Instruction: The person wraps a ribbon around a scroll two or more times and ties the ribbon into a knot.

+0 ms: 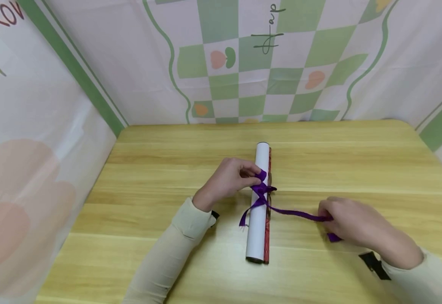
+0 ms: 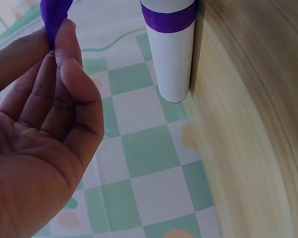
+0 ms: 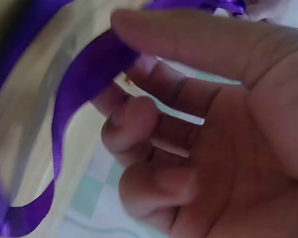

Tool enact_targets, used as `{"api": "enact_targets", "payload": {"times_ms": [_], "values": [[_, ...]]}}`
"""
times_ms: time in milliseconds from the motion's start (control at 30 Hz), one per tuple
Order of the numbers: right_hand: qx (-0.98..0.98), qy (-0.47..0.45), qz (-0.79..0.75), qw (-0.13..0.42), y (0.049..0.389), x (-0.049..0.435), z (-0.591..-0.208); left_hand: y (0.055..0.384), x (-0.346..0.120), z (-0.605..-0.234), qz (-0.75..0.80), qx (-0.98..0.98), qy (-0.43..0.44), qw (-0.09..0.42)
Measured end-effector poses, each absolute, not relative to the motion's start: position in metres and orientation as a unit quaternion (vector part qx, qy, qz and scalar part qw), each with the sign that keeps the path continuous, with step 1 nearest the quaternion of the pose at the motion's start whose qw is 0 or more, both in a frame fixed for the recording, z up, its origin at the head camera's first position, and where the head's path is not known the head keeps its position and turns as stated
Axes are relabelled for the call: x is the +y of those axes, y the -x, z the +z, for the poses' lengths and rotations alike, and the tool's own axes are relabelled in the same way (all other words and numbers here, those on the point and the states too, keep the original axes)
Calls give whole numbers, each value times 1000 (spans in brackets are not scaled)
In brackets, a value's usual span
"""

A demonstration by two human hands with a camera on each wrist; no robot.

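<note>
A white paper roll [image 1: 258,236] lies lengthwise on the table, with a purple ribbon [image 1: 259,189] wrapped and crossed around its middle. My left hand [image 1: 230,179] pinches a part of the ribbon just above the crossing, between thumb and fingertips. Out to the right, my right hand [image 1: 354,219] pinches a long strand of the same ribbon, drawn out sideways from the roll. A short frayed ribbon end hangs over the roll's left side. In the right wrist view, a loose length of ribbon [image 3: 74,89] curves down from the thumb and fingers.
A thin red patterned strip [image 1: 267,242] lies along the roll's right side, partly hidden by it. The wooden table [image 1: 137,169] meets a white and green checkered cloth [image 1: 225,86] at its back edge. Another cloth wall [image 1: 23,126] stands at the left.
</note>
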State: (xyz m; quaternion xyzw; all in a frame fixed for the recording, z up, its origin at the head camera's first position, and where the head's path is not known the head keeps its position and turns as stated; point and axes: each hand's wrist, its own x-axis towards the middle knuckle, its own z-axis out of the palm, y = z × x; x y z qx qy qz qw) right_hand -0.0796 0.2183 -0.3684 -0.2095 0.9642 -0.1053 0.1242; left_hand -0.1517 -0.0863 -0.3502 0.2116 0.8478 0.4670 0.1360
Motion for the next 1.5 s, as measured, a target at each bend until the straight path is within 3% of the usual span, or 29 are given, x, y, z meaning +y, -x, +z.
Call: {"api": "enact_targets", "payload": {"times_ms": [433, 733, 1233, 1500], "values": [[934, 327, -140, 43, 97, 147, -373, 150, -82, -353, 467, 845, -219, 140], [949, 267, -163, -31, 125, 136, -375, 150, -82, -353, 471, 842, -224, 142], [942, 224, -246, 31, 145, 130, -378, 152, -84, -352, 466, 845, -220, 145], [942, 249, -223, 10, 144, 128, -380, 153, -85, -353, 467, 845, -219, 144]]}}
